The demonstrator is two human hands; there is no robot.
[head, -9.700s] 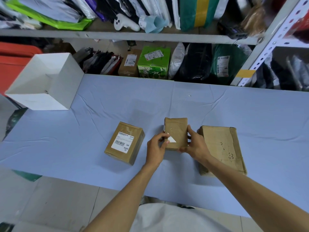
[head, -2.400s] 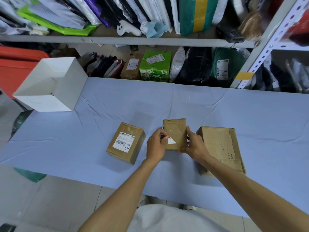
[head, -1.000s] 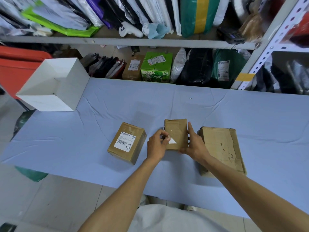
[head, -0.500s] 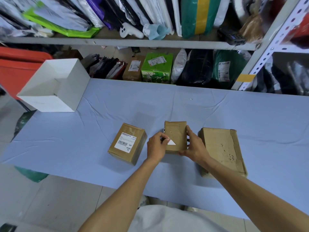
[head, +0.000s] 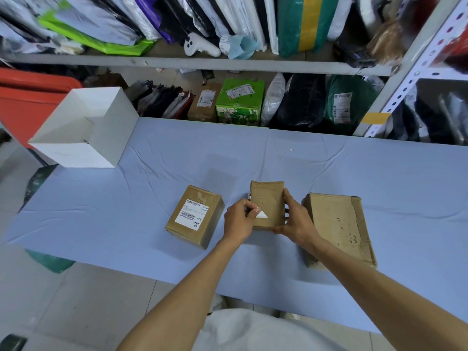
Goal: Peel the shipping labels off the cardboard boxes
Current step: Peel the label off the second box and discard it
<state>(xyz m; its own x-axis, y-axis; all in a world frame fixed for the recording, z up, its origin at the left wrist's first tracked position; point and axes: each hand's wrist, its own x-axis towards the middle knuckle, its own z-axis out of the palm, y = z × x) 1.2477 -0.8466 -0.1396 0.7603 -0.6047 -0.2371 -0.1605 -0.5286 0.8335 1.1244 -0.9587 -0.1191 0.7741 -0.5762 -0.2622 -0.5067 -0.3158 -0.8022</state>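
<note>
Mid-frame on the blue desk [head: 354, 173], our right hand [head: 296, 220] clasps the small brown cardboard box [head: 269, 198]; our left hand [head: 238, 221] pinches its white label scrap [head: 262, 215]. A labelled brown carton [head: 195, 217] lies left, a bigger brown carton [head: 336, 224] right.

Left hand [head: 239, 220], right hand [head: 296, 220] — fingers [head: 288, 200] gripping.
</note>
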